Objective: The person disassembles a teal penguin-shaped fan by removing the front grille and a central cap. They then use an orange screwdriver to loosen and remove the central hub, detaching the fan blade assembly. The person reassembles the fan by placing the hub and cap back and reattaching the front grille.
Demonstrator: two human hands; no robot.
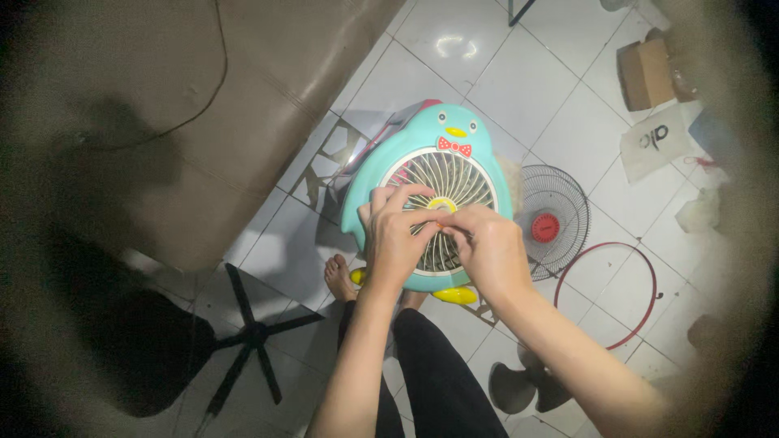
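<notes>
Both hands, left hand (395,235) and right hand (487,243), pinch the penguin fan (426,174) grille's yellow hub (442,204).

Dim scene; overhead glare on the floor tiles (454,45); edges heavily vignetted, blurred, possibly by the camera housing.

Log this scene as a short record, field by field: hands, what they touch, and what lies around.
left hand: fingers on the front grille of the penguin fan
right hand: pinching at the yellow hub
fan: teal, penguin-shaped, red bow tie, yellow feet
floor: white tiles
to the right: loose wire grille, red ring
lower right: grey fan blade
lower left: black chair base
</notes>
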